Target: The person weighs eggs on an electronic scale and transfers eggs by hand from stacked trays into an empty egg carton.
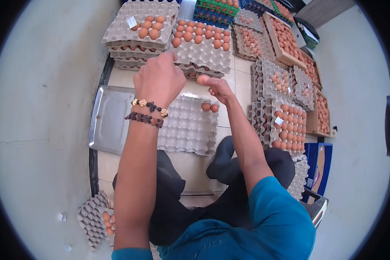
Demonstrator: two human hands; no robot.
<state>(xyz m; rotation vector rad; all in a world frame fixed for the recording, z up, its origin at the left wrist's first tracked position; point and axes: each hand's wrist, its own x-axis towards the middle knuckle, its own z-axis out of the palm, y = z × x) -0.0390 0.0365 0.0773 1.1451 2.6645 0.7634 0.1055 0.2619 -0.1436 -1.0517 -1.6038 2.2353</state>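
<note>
My right hand [219, 89] pinches a brown egg [202, 79] between thumb and fingers, just in front of the tall stack of egg trays. My left hand [159, 78], with beaded bracelets on its wrist, is curled, back of the hand up, by the left edge of that stack. Its fingertips and anything in them are hidden. Below both hands, a grey cardboard egg tray [184, 125] lies on the floor, with a couple of brown eggs [210, 107] at its far right corner. The top tray [199, 55] of the stack holds eggs in its far rows, while its near cups are bare.
A metal tray [112, 119] lies left of the cardboard tray. Another stack of egg trays [138, 37] stands far left. Full trays [289, 128] and wooden crates of eggs [284, 39] line the right side. A blue crate [320, 167] stands near my right knee.
</note>
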